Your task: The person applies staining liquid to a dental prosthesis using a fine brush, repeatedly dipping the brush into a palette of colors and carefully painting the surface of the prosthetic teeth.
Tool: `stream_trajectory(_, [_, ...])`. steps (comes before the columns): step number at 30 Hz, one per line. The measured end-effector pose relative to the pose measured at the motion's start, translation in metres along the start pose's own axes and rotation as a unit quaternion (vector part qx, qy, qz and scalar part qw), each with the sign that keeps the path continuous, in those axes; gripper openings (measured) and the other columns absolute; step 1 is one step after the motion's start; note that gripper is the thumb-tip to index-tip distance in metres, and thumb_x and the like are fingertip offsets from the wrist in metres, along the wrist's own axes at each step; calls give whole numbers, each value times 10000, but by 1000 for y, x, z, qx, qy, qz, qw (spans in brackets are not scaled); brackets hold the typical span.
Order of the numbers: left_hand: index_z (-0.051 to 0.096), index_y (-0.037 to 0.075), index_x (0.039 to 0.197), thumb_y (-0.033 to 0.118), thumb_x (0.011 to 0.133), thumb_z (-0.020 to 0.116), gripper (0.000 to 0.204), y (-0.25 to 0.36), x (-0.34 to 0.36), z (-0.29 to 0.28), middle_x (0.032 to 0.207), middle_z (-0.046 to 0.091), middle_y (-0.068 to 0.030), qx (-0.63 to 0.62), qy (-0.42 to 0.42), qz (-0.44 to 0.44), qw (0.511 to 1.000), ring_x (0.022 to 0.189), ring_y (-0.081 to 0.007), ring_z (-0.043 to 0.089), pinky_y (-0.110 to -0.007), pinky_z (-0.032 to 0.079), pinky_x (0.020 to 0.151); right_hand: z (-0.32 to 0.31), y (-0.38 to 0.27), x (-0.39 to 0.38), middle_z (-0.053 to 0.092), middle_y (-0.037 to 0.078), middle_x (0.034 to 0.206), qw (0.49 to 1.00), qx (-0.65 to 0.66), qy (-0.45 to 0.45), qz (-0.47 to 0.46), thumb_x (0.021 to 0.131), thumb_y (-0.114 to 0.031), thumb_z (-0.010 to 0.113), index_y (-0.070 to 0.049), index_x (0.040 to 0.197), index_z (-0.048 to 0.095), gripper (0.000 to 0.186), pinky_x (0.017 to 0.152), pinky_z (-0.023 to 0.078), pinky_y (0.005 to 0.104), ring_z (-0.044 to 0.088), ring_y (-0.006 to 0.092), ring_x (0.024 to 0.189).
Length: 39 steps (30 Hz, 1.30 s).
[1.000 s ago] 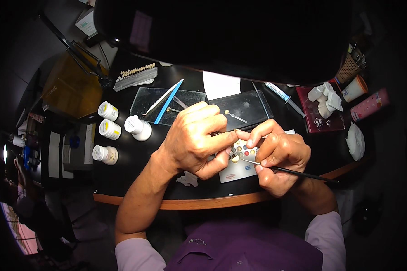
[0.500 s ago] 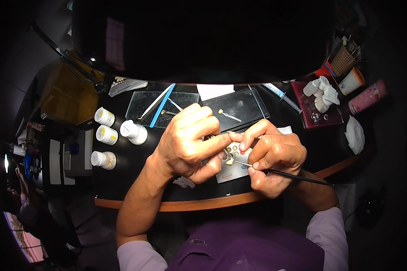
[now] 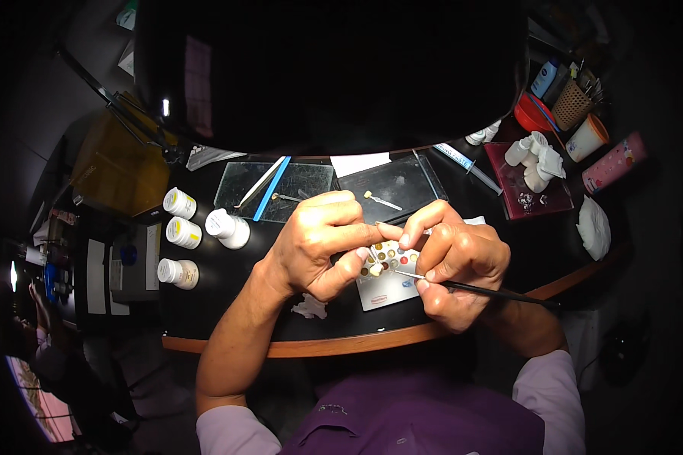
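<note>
My left hand (image 3: 311,246) is closed, pinching a slim holder that carries a small cream tooth crown (image 3: 376,269) at its end. My right hand (image 3: 467,265) grips a thin black-handled brush (image 3: 501,296), its fine tip pointing left, close beside the crown. Whether tip and crown touch, I cannot tell. The fingers of both hands meet or nearly meet above the crown. Beneath them lies a white palette card (image 3: 379,297) with several round coloured wells, partly hidden by my hands. A crumpled white tissue (image 3: 310,306) lies below my left wrist.
White jars (image 3: 228,228) stand at left. Beyond my hands are a glass slab (image 3: 239,178) with a blue stick (image 3: 272,189), and a dark slab (image 3: 417,178) bearing another crown on a stick (image 3: 382,200). A syringe (image 3: 467,168) and maroon tray (image 3: 501,178) lie right. A large dark shape (image 3: 326,76) overhangs the back.
The crown has turned and shifted slightly left, away from the brush tip. My left hand's fingers have re-angled, and the whole view has tilted a little.
</note>
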<state>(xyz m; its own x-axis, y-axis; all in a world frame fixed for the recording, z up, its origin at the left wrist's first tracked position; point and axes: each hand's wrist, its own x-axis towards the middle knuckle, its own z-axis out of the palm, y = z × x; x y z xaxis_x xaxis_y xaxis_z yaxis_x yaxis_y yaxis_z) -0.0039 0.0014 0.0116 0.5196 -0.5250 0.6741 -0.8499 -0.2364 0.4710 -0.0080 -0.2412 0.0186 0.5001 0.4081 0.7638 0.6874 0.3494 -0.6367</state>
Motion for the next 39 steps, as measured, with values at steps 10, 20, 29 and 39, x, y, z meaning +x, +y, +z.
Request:
stream_trajectory(10, [799,-32,996,196,799,605,359,1,4,-3,625,546,-96,-3,5,-39,999,573,-237,521,-381,443,591,-8,4,-1,649,69,740,998,15,66,10,775,42,696,-63,844,582,169,906,522,412,615,237,893])
stream_trajectory(20, [783,-47,932,101,839,606,249,0,3,-18,662,641,-116,124,112,-102,981,596,-219,586,-355,448,583,-54,-5,-18,687,64,1006,946,-161,71,271,865,33,781,10,972,764,110,814,516,274,641,102,923])
stream_trajectory(29, [754,-24,847,106,787,643,181,5,4,-8,701,657,-136,195,98,-62,974,623,-281,602,-393,494,601,-49,7,-36,702,101,830,932,-247,32,262,755,-6,726,2,823,780,87,774,526,304,651,184,847])
stream_trajectory(39, [767,-33,872,106,763,633,222,6,5,-4,666,597,-112,195,87,-56,975,610,-248,549,-387,457,583,-43,11,-35,700,106,768,924,-272,22,268,721,-31,728,-12,775,786,82,734,530,319,645,194,809])
